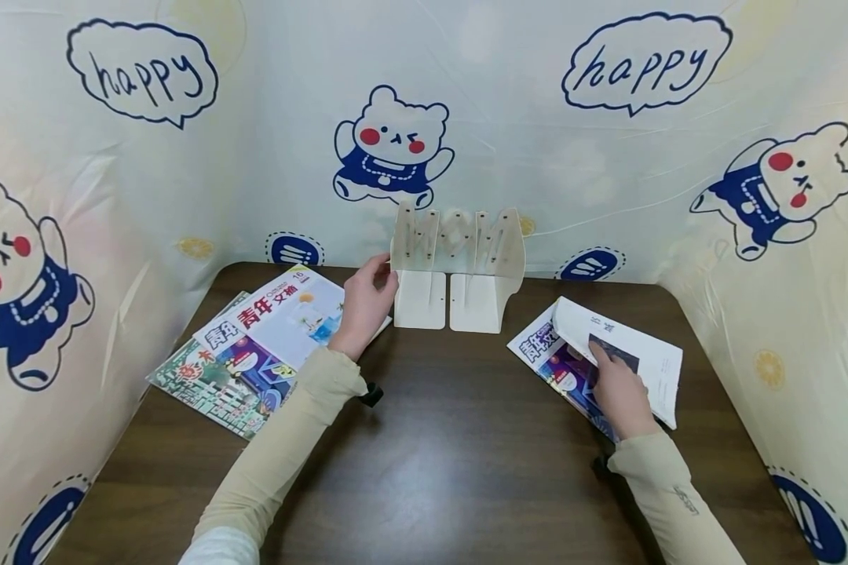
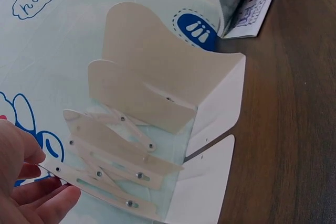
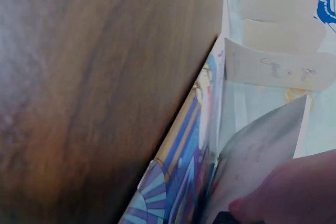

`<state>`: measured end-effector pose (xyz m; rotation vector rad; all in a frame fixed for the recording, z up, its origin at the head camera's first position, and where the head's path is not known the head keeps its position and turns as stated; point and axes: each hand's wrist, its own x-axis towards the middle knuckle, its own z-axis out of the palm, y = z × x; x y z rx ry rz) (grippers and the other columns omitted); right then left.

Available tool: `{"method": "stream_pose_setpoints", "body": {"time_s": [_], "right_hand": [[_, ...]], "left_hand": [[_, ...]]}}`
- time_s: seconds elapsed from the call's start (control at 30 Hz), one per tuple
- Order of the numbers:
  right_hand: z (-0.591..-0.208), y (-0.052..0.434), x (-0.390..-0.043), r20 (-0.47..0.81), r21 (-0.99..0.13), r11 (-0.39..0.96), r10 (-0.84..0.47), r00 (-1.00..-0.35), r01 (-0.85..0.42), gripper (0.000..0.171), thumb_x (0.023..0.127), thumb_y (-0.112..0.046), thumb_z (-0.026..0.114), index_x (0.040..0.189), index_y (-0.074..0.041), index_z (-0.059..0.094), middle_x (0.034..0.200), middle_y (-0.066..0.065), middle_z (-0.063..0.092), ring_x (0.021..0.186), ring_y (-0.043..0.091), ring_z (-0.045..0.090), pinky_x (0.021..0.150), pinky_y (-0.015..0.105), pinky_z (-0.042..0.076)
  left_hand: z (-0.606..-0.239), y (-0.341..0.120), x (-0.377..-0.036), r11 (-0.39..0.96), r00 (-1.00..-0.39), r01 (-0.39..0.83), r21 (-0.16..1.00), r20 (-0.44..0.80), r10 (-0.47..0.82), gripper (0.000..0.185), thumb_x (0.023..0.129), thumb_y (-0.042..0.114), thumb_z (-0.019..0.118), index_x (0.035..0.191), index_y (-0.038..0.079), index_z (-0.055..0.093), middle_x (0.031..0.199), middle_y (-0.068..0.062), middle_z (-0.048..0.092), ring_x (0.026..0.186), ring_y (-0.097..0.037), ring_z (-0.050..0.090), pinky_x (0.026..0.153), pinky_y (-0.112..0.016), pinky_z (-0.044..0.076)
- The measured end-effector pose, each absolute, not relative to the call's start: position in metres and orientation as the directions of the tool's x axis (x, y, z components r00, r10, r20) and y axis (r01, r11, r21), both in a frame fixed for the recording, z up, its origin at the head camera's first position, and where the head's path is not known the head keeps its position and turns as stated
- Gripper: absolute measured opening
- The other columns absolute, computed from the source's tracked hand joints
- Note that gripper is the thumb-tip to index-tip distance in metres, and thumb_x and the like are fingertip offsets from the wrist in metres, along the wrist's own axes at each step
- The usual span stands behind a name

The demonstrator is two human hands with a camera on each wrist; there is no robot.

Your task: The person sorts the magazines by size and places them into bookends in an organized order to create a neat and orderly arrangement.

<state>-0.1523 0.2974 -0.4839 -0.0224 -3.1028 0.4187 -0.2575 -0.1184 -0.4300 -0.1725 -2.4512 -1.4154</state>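
The left hand (image 1: pixel 364 304) is reaching toward twelve o'clock and touching the left end of a cream folding book rack (image 1: pixel 458 267), which is standing upright at the far middle of the dark wooden worktop (image 1: pixel 452 455), against the cartoon-printed backdrop (image 1: pixel 509 118). In the left wrist view the fingers (image 2: pixel 50 203) are lying fairly straight and close together — their tips against the outermost slatted panel of the rack, the thumb on the near side of that panel. Whether they are truly pinching it, I cannot tell.

At about eight o'clock from that hand, a pile of magazines (image 1: pixel 254 349) is lying flat on the worktop, fanned out, the top one showing a white cover with red characters.

The right hand (image 1: pixel 618 392) is resting at about four o'clock from the rack, well apart from it, on an open magazine (image 1: pixel 593 357) lying on the worktop. Its fingers are pressing down on the colourful page while some white pages are arching up beside them — the right wrist view shows one fingertip (image 3: pixel 247 208) under a lifted page. Both arms are wearing beige sleeves (image 1: pixel 290 439).
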Motion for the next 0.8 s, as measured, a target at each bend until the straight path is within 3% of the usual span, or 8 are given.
{"method": "stream_pose_setpoints", "body": {"time_s": [0.27, 0.5, 0.7, 0.8], "right_hand": [[-0.473, 0.298, -0.137, 0.098, -0.334, 0.942, -0.01, -0.995, -0.043, 0.053, 0.096, 0.005, 0.047, 0.148, 0.0, 0.048, 0.113, 0.04, 0.064, 0.101, 0.058, 0.063, 0.074, 0.072, 0.05], [-0.464, 0.296, -0.127, 0.217, -0.397, 0.914, 0.002, -0.976, -0.086, 0.053, 0.097, 0.007, 0.049, 0.149, -0.003, 0.049, 0.109, 0.038, 0.067, 0.082, 0.051, 0.066, 0.069, 0.068, 0.051], [-0.455, 0.292, -0.121, 0.273, -0.494, 0.865, 0.054, -0.96, -0.092, 0.052, 0.1, 0.007, 0.051, 0.151, -0.001, 0.046, 0.128, 0.038, 0.062, 0.097, 0.054, 0.067, 0.084, 0.071, 0.052], [-0.454, 0.29, -0.12, 0.313, -0.535, 0.838, 0.084, -0.946, -0.102, 0.048, 0.102, 0.006, 0.051, 0.149, 0.001, 0.047, 0.127, 0.04, 0.062, 0.102, 0.057, 0.066, 0.086, 0.073, 0.05]], "left_hand": [[-0.432, -0.119, -0.258, 0.509, -0.945, 0.257, 0.821, 0.323, -0.044, 0.038, 0.106, 0.02, 0.059, 0.142, 0.006, 0.061, 0.133, -0.017, 0.068, 0.117, -0.03, 0.067, 0.101, -0.045, 0.056], [-0.431, -0.119, -0.258, 0.508, -0.947, 0.253, 0.824, 0.318, -0.044, 0.038, 0.106, 0.02, 0.059, 0.142, 0.006, 0.061, 0.133, -0.017, 0.068, 0.117, -0.03, 0.067, 0.101, -0.045, 0.056], [-0.431, -0.118, -0.258, 0.508, -0.947, 0.254, 0.823, 0.319, -0.044, 0.038, 0.106, 0.02, 0.059, 0.142, 0.007, 0.062, 0.132, -0.017, 0.069, 0.116, -0.03, 0.067, 0.101, -0.044, 0.056], [-0.431, -0.118, -0.258, 0.507, -0.948, 0.246, 0.826, 0.314, -0.051, 0.037, 0.106, 0.02, 0.059, 0.141, 0.007, 0.062, 0.132, -0.016, 0.069, 0.117, -0.029, 0.067, 0.102, -0.044, 0.055]]}}
